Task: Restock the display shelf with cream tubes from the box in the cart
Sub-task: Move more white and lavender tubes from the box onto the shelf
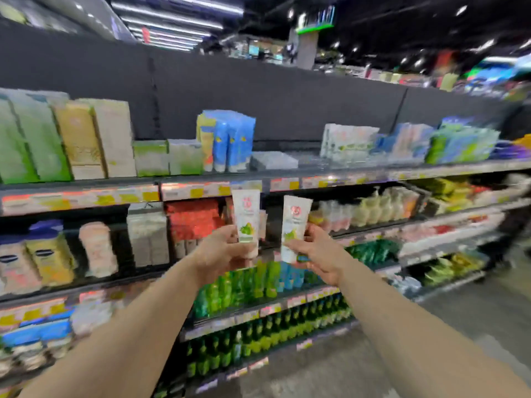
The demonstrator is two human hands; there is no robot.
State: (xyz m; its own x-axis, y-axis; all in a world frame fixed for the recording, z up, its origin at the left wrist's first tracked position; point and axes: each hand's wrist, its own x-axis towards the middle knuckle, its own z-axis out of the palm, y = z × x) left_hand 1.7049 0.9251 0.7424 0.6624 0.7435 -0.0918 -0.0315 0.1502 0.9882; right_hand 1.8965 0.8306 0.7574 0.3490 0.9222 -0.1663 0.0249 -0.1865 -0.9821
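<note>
We've got a cream tube (246, 222) gripped in each of our hands, left hand (222, 251) and right hand (317, 254), mid-carry, so next it's probably finding their gap on the display shelf (287, 183).

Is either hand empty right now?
No: the left hand grips one white cream tube with green print, and the right hand grips another.

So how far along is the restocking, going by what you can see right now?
Mid-job. Done: matching white packs seem to stand on the top shelf, but blur hides whether they are this cream. In hand: the left hand grips one cream tube, the right hand grips another, both upright before the shelves. Left: placing both; the cart and box are out of view.
</note>
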